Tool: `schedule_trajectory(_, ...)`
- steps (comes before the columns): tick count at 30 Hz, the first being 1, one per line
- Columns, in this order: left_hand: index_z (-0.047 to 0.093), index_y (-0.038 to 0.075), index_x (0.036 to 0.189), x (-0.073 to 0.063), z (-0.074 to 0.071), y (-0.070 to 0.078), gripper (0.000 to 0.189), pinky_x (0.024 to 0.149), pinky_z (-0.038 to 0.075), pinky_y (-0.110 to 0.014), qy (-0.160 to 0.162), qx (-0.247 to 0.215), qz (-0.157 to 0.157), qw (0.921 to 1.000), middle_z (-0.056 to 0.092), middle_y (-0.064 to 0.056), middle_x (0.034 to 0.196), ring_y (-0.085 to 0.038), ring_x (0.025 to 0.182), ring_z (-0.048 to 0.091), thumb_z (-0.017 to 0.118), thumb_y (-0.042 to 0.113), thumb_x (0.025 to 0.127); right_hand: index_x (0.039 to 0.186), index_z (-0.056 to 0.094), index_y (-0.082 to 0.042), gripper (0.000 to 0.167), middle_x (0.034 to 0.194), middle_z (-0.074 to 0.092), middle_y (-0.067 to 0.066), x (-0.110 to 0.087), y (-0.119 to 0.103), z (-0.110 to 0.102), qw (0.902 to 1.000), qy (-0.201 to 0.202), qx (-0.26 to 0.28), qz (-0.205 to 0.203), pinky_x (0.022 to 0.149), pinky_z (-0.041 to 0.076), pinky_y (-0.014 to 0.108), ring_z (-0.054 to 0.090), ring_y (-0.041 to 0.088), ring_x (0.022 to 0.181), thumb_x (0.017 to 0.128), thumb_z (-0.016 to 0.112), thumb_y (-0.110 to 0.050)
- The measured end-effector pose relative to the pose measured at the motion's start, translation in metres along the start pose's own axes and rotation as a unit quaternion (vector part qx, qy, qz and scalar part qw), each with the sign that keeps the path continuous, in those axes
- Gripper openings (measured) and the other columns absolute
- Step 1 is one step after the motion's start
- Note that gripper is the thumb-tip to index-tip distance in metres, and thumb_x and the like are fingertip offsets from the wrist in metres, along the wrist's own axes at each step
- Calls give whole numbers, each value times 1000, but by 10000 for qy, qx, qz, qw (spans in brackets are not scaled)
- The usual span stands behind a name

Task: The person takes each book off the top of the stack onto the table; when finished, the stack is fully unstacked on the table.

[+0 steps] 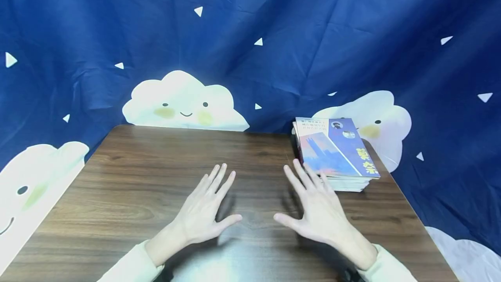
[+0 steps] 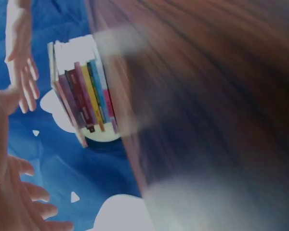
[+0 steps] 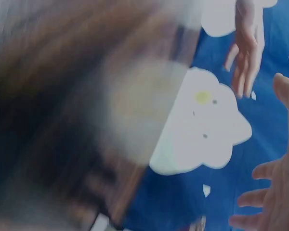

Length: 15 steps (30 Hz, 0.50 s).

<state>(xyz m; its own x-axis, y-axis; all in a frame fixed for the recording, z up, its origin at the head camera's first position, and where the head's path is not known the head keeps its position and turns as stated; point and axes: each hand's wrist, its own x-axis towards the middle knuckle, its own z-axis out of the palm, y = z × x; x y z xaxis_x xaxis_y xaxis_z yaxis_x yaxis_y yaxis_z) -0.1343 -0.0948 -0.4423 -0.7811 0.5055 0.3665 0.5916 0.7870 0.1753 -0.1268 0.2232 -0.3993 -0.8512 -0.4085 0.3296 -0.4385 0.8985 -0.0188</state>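
Observation:
Both hands hover over a brown wooden table (image 1: 129, 177), palms down with fingers spread. My left hand (image 1: 203, 212) is left of the middle and holds nothing. On the other side, my right hand (image 1: 318, 208) is also without anything in its grasp; its fingertips overlap the near left corner of a book stack in the head view. The top book (image 1: 332, 147) has a purple-blue cover with a picture of a tower and yellow lettering. Several coloured spines of the stacked books (image 2: 89, 91) show in the left wrist view.
A dark blue cloth (image 1: 274, 77) with white triangles and smiling clouds hangs behind the table and past its sides. One cloud (image 1: 184, 103) rises just beyond the far edge. The stack stands at the far right, near the table's right edge.

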Motion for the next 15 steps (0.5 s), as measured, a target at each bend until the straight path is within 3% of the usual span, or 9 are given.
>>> schedule_trajectory(3,23,16,169,10,5,5,98,130,38,-58,-177,-811,-288,9961,18,-14,177,-31,165,21,60,70,97,169,24,-27,112,173,33,14,0,18,-9,9992,-22,277,283,129,27,73,33,43,158,81,72,-77)
schedule_trajectory(6,27,19,169,21,12,12,93,123,46,-63,-283,-1543,-580,9859,23,-8,177,-28,164,25,61,68,97,168,29,-24,107,170,37,18,-2,38,-16,9974,98,494,525,127,29,72,36,47,155,84,75,-70)
schedule_trajectory(10,32,20,167,38,22,24,87,124,45,-64,-399,-2317,-891,9679,29,-1,175,-27,162,33,63,64,98,165,37,-20,98,166,42,23,-4,65,-24,9940,388,713,727,120,37,73,43,52,149,86,79,-58)
schedule_trajectory(12,35,19,166,48,27,30,83,129,40,-61,-423,-2694,-960,9573,34,0,173,-28,160,36,64,60,100,163,40,-18,93,164,45,24,-5,78,-28,9920,527,806,822,117,40,75,45,53,147,87,80,-53)
schedule_trajectory(15,41,17,163,64,36,40,75,126,46,-55,-367,-3329,-990,9370,45,-6,167,-33,152,49,64,53,102,162,43,-17,86,162,47,27,-9,98,-34,9866,592,1052,1094,109,41,81,46,56,144,91,78,-48)
